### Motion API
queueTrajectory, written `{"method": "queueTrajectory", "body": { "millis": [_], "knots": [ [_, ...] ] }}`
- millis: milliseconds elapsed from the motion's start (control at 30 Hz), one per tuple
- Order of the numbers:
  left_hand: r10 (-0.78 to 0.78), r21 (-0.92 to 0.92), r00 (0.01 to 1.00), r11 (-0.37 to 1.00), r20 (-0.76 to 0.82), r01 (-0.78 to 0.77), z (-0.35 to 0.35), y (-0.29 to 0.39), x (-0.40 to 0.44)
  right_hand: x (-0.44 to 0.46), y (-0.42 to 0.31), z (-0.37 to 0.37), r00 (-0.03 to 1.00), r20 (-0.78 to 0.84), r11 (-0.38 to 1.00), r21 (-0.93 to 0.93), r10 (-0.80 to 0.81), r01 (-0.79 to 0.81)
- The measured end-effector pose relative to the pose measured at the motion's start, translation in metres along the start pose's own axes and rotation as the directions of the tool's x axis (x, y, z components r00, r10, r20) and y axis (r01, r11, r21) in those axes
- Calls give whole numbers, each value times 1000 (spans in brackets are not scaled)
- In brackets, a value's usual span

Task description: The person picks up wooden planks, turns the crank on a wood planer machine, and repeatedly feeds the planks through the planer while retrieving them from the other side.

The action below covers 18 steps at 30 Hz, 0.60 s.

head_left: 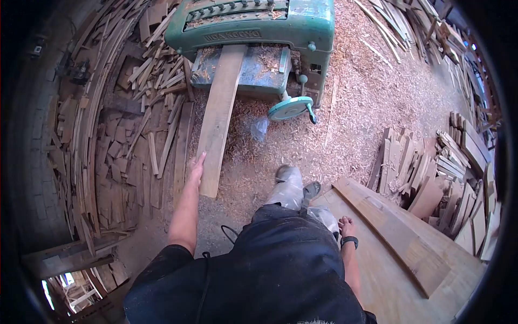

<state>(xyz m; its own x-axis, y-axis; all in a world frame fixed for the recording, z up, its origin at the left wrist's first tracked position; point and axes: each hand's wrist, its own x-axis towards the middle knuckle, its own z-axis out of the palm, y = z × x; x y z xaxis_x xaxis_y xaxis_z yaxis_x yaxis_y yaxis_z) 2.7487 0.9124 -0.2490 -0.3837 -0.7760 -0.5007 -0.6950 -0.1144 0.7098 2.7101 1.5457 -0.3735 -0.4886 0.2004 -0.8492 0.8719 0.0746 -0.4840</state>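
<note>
A long wooden board reaches out from the green thickness planer, its far end under the machine's front and its near end in the air over the floor. My left hand grips the board's left edge near that end, the thumb lying on top; the fingers beneath are hidden. My right hand, with a dark watch on the wrist, hangs beside my right leg with its fingers loosely bent and slightly apart. It holds nothing visible and is close to a large wooden panel.
A handwheel sticks out from the planer's front right. Shavings cover the floor. Scrap wood is heaped along the left, and stacked offcuts stand at the right. A thick plank lies on the panel.
</note>
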Motion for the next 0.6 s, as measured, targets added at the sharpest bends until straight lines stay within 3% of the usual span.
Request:
{"method": "queueTrajectory", "body": {
  "millis": [33,100,133,200,333,367,500,600],
  "knots": [
    [-5,-1,1000,1000,-9,5,2,1,4,2,-4,-1,1000,7,1000,-7,2,-2],
    [174,233,976,962,-134,-139,7,-2,9,4,-10,-4,1000,14,1000,10,5,-5],
    [165,234,976,964,-140,-129,11,0,7,6,-13,-5,1000,17,1000,0,10,-10],
    [377,370,885,890,-272,-266,21,5,1,10,-23,-7,1000,0,1000,25,-2,2],
    [487,318,775,868,-403,-381,44,21,-9,34,-31,-16,998,-3,994,84,-70,70],
    [508,323,755,858,-415,-400,45,20,-3,66,-12,-26,985,35,985,54,-166,164],
    [379,206,791,925,-480,-319,47,24,20,95,-35,-32,989,-6,989,22,-148,148],
    [323,174,758,946,-566,-273,74,56,25,106,-79,-36,997,17,997,31,-77,76]
  ]
}}
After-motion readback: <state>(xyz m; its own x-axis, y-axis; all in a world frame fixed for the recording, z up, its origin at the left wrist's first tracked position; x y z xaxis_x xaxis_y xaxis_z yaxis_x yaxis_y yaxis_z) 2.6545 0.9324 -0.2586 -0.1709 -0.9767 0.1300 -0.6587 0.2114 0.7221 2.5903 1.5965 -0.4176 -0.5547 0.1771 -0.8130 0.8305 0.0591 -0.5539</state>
